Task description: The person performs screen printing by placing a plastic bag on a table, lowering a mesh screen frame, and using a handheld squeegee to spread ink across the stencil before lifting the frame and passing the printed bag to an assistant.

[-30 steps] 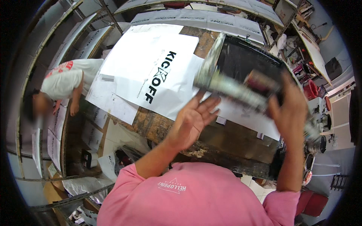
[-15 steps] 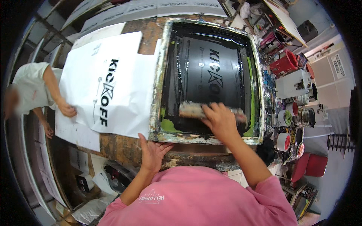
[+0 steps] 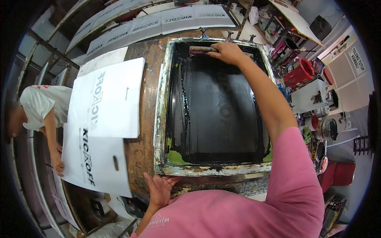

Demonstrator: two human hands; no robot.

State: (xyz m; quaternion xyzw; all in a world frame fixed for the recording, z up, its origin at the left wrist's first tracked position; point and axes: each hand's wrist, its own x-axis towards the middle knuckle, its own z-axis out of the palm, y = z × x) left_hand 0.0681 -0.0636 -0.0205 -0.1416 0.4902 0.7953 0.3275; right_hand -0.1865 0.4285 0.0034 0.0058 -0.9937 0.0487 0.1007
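1. Right hand (image 3: 227, 52) reaching to the far edge of the wooden-framed printing screen (image 3: 214, 107), grip closing around the long squeegee (image 3: 202, 50) lying across the top of the black mesh.
2. Left hand (image 3: 159, 189) resting flat, fingers spread and holding nothing, against the near edge of the rust-brown desk (image 3: 143, 131), just beside the near left corner of the frame.
3. Judging by the even black ink covering the mesh from near edge to far edge, with the squeegee sitting at the far end: stroke looking about finished, lifting the frame and pulling the print out seemingly left to do.
4. Green residue showing along the near edge inside the frame; paint crusting on the frame's pale border.
5. Two white printed bags (image 3: 104, 127) lying on the left part of the desk, overlapping, black lettering up, one hanging over the left edge.
6. Another person in a white shirt (image 3: 39, 105) bending at the far left, one hand touching the lower bag.
7. More printed white sheets (image 3: 158, 22) lining a rack beyond the far edge.
8. Cluttered shelves at the right: a red bucket (image 3: 302, 71), round tins and paint pots (image 3: 327, 129).
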